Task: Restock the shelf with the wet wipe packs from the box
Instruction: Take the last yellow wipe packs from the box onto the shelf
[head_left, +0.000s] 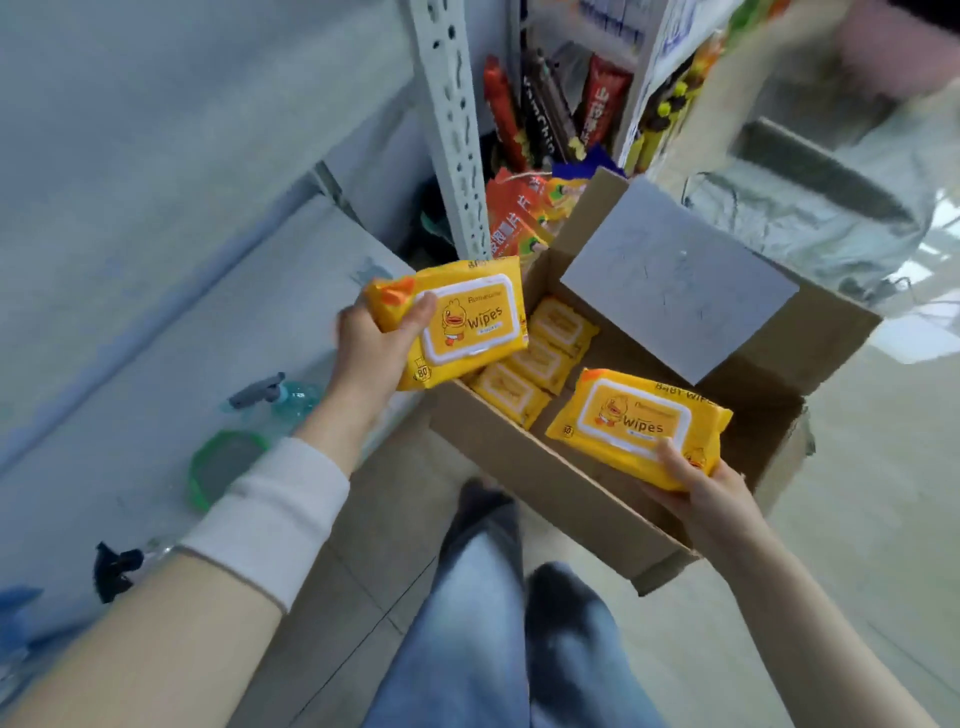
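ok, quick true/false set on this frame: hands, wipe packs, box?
1. Each hand holds one yellow wet wipe pack: left hand holds one, right hand another. True.
2. The brown cardboard box is empty. False: more yellow packs lie inside.
3. The box flaps are taped shut. False: it is open, with a grey flap raised.
4. A white perforated shelf upright stands behind the box. True.

Both arms reach forward, the left hand (371, 338) raised higher with fingers curled closed, the right hand (709, 491) lower, likewise gripping.
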